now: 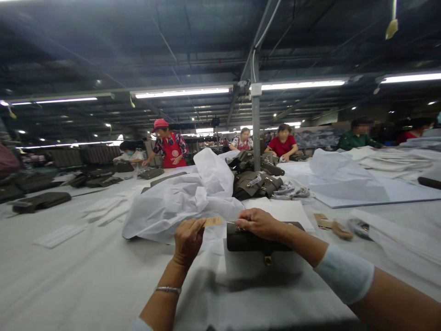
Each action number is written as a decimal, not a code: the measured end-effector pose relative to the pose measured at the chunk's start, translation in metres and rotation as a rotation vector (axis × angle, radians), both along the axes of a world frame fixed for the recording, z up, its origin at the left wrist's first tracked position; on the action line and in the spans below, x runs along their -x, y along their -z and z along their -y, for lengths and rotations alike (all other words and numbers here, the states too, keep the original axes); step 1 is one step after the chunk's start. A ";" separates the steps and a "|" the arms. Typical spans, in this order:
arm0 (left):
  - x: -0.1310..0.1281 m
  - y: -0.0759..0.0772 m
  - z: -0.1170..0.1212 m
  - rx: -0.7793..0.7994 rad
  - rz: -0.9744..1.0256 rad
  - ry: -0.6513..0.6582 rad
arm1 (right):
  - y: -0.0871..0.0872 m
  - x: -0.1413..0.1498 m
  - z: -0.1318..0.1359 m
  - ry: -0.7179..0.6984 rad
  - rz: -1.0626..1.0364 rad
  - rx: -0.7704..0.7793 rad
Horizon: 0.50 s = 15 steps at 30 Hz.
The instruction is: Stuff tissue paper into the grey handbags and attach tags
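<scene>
A dark olive handbag (255, 240) with a gold-coloured clasp hangs just above the white-covered table, its shadow below. My right hand (258, 223) is closed at the top of the bag, fingers pinched by its small metal fitting; the exact grip is partly hidden. To the left, my left hand (189, 236) pinches a small tan paper tag (213, 221) between thumb and fingers. A thin pale string runs from that tag toward the fingertips of my right hand.
Crumpled white wrapping sheets (179, 197) lie just beyond my hands. Behind them are piled olive bags (257, 184) beside a metal post (255, 128). White paper (279, 211) and a brown paper piece (323, 221) lie to the right. Several co-workers stand along the far side.
</scene>
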<state>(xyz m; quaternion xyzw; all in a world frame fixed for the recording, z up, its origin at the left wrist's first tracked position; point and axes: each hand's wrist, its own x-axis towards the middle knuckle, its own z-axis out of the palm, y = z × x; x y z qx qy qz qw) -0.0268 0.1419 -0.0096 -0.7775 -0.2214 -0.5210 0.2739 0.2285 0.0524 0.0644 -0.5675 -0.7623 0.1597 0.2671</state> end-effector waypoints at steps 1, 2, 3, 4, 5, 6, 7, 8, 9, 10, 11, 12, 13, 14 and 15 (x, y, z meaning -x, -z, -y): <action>-0.003 -0.006 -0.001 -0.015 0.013 0.011 | -0.004 -0.001 -0.004 -0.030 -0.040 0.050; -0.005 -0.013 -0.002 -0.037 0.016 0.030 | -0.009 -0.001 -0.009 -0.059 -0.088 0.099; -0.007 -0.021 -0.002 -0.061 0.012 0.053 | -0.014 -0.002 -0.014 -0.087 -0.139 0.137; -0.010 -0.030 -0.002 -0.086 0.002 0.075 | -0.019 -0.002 -0.019 -0.112 -0.187 0.157; -0.012 -0.038 -0.001 -0.107 -0.011 0.095 | -0.024 -0.001 -0.023 -0.144 -0.248 0.175; -0.014 -0.044 0.000 -0.121 -0.025 0.110 | -0.027 0.000 -0.027 -0.181 -0.321 0.201; -0.017 -0.050 0.000 -0.124 -0.033 0.119 | -0.029 0.002 -0.029 -0.213 -0.392 0.225; -0.019 -0.053 0.000 -0.107 -0.023 0.119 | -0.029 0.004 -0.030 -0.232 -0.451 0.246; -0.022 -0.054 0.000 -0.064 0.011 0.113 | -0.027 0.006 -0.030 -0.238 -0.501 0.263; -0.026 -0.053 0.000 0.009 0.073 0.110 | -0.024 0.009 -0.029 -0.235 -0.546 0.275; -0.030 -0.051 0.001 0.116 0.163 0.117 | -0.021 0.011 -0.027 -0.223 -0.578 0.278; -0.034 -0.048 0.002 0.258 0.263 0.142 | -0.017 0.013 -0.024 -0.205 -0.597 0.276; -0.040 -0.044 0.004 0.427 0.358 0.190 | -0.014 0.015 -0.021 -0.194 -0.623 0.279; -0.045 -0.040 0.006 0.620 0.454 0.258 | -0.012 0.017 -0.018 -0.187 -0.648 0.285; -0.052 -0.036 0.009 0.810 0.540 0.334 | -0.010 0.018 -0.014 -0.184 -0.669 0.290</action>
